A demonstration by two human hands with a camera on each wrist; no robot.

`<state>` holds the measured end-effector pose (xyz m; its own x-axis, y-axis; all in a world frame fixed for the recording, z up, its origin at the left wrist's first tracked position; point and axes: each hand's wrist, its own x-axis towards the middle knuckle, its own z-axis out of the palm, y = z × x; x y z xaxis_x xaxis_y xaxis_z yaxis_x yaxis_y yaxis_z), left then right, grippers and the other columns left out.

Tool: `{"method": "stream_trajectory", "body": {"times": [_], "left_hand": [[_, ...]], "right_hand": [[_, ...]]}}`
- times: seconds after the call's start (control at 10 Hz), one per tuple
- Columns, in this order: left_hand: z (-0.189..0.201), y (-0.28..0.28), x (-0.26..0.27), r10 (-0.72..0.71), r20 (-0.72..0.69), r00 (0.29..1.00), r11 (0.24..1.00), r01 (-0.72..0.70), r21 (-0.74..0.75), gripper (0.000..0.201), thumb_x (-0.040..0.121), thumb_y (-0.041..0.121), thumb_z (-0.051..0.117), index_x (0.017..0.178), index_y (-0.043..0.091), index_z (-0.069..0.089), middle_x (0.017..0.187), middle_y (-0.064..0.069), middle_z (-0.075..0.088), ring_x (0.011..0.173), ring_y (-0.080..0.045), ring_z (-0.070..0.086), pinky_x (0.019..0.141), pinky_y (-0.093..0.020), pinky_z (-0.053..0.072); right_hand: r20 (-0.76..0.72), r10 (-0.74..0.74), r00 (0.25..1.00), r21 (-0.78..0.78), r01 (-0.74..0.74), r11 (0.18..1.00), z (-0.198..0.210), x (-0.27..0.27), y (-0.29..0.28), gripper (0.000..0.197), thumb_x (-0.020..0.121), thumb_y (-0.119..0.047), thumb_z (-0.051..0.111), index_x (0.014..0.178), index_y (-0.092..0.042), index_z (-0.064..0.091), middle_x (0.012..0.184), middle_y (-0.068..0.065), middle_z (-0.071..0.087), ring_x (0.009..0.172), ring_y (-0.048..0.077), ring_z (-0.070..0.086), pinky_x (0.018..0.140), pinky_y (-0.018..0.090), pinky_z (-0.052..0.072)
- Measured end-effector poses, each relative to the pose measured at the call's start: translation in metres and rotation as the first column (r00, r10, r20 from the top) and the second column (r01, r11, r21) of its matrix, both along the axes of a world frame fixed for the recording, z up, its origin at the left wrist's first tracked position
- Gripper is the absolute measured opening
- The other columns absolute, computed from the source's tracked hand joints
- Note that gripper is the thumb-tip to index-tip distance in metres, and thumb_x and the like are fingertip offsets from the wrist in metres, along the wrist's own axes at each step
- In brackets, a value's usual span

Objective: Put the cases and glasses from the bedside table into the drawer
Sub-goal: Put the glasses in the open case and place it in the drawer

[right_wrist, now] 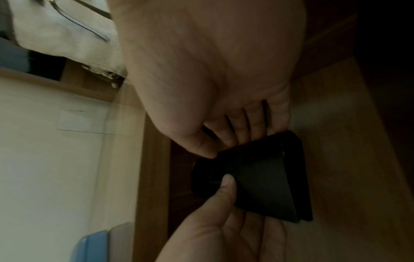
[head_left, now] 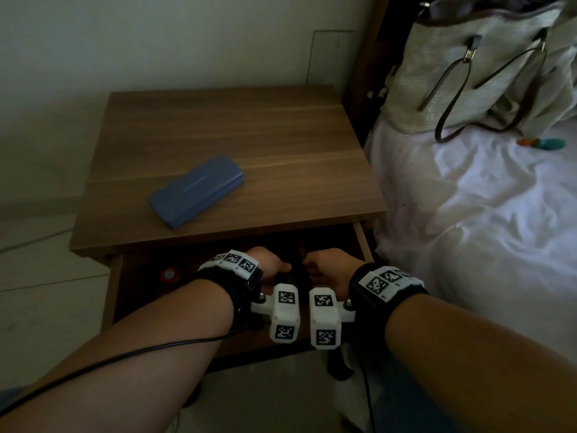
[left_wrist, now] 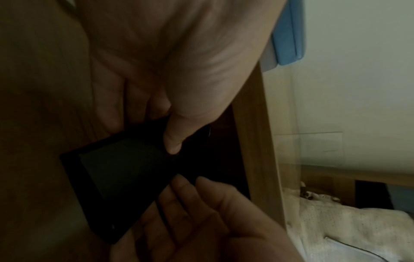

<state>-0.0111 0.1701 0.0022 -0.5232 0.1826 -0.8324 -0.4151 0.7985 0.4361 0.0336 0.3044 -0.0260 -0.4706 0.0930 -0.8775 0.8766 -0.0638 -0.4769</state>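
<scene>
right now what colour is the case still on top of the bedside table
Blue, a muted slate shade; the case shows best in the head view.

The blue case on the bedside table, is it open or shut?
Shut. In the head view the blue case lies flat on the bedside table with its lid down against its base, no gap showing.

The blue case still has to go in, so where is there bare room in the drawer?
Drawer centre is crowded: both hands hold the black case. Bare floor lies right of the right hand, toward the side wall. A red object sits left.
</scene>
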Motion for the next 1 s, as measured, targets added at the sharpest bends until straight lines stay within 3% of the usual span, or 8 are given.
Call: {"method": "stream_trajectory", "body": {"times": [0.1, 0.3, 0.4, 0.5, 0.6, 0.7, 0.8, 1.0], "left_hand": [[-0.010, 0.006, -0.004, -0.087, -0.041, 0.995, 0.996, 0.086, -0.032, 0.040, 0.099, 0.025, 0.052, 0.128, -0.002, 0.054, 0.124, -0.019, 0.063, 0.115, -0.032, 0.060, 0.090, -0.036, 0.049], [-0.029, 0.010, -0.008, -0.188, -0.113, 0.976, 0.975, 0.172, -0.138, 0.060, 0.100, 0.028, 0.048, 0.146, -0.002, 0.027, 0.149, -0.018, 0.041, 0.134, -0.032, 0.045, 0.104, -0.034, 0.039], [-0.039, 0.013, -0.011, -0.111, -0.084, 0.990, 0.989, 0.102, -0.111, 0.062, 0.096, 0.022, 0.057, 0.146, 0.000, 0.029, 0.147, -0.019, 0.044, 0.131, -0.034, 0.049, 0.078, -0.031, 0.051], [-0.047, 0.013, -0.014, -0.018, -0.115, 0.993, 0.998, 0.011, -0.062, 0.051, 0.100, 0.022, 0.049, 0.144, 0.000, 0.036, 0.146, -0.019, 0.045, 0.133, -0.032, 0.047, 0.100, -0.035, 0.043], [-0.062, 0.012, -0.017, 0.031, -0.076, 0.997, 0.999, -0.034, -0.034, 0.053, 0.097, 0.018, 0.055, 0.144, 0.002, 0.036, 0.143, -0.019, 0.048, 0.117, -0.030, 0.056, 0.094, -0.036, 0.049], [-0.074, 0.009, -0.014, 0.144, -0.052, 0.988, 0.990, -0.143, 0.016, 0.070, 0.087, 0.011, 0.067, 0.146, 0.010, 0.030, 0.138, -0.018, 0.051, 0.099, -0.027, 0.062, 0.058, -0.024, 0.052], [-0.079, 0.006, -0.014, 0.172, -0.032, 0.985, 0.985, -0.171, 0.029, 0.068, 0.088, 0.005, 0.064, 0.147, 0.010, 0.029, 0.140, -0.018, 0.049, 0.115, -0.033, 0.061, 0.053, -0.021, 0.047], [-0.090, -0.002, -0.016, 0.178, -0.053, 0.983, 0.984, -0.178, 0.008, 0.061, 0.091, 0.001, 0.057, 0.146, 0.006, 0.032, 0.139, -0.019, 0.050, 0.104, -0.027, 0.061, 0.050, -0.020, 0.045]], "right_hand": [[0.017, -0.046, 0.999, 0.026, 0.045, 0.999, -0.009, -0.004, 0.001, 0.014, 0.089, -0.014, 0.051, 0.076, -0.012, 0.056, 0.077, 0.007, 0.056, 0.071, 0.023, 0.056, 0.071, 0.036, 0.050], [0.055, -0.104, 0.993, 0.008, 0.104, 0.995, -0.023, -0.008, 0.000, 0.030, 0.088, -0.016, 0.048, 0.058, -0.014, 0.045, 0.054, 0.004, 0.041, 0.047, 0.018, 0.038, 0.049, 0.030, 0.034], [0.043, -0.135, 0.990, 0.004, 0.135, 0.991, -0.030, -0.012, 0.002, 0.022, 0.090, -0.024, 0.048, 0.068, -0.018, 0.047, 0.066, 0.002, 0.044, 0.054, 0.016, 0.041, 0.048, 0.029, 0.035], [0.028, -0.169, 0.985, -0.055, 0.170, 0.984, -0.035, -0.016, 0.005, 0.034, 0.097, -0.022, 0.042, 0.065, -0.013, 0.046, 0.061, 0.003, 0.041, 0.051, 0.016, 0.038, 0.049, 0.027, 0.034], [0.037, -0.186, 0.982, -0.066, 0.188, 0.980, -0.039, -0.015, 0.005, 0.034, 0.095, -0.023, 0.046, 0.062, -0.013, 0.048, 0.053, 0.002, 0.046, 0.043, 0.015, 0.043, 0.046, 0.027, 0.034], [0.031, -0.185, 0.982, -0.097, 0.187, 0.977, -0.046, -0.015, 0.004, 0.038, 0.096, -0.021, 0.043, 0.060, -0.011, 0.046, 0.042, 0.000, 0.048, 0.033, 0.014, 0.045, 0.039, 0.022, 0.035], [0.047, -0.168, 0.985, -0.090, 0.172, 0.981, -0.050, -0.017, 0.002, 0.024, 0.093, -0.027, 0.046, 0.072, -0.017, 0.051, 0.067, 0.001, 0.058, 0.054, 0.014, 0.055, 0.048, 0.028, 0.044], [0.053, -0.140, 0.989, -0.079, 0.144, 0.986, -0.059, -0.016, -0.005, 0.012, 0.079, -0.032, 0.051, 0.083, -0.021, 0.054, 0.088, 0.002, 0.055, 0.075, 0.018, 0.054, 0.065, 0.035, 0.047]]}}
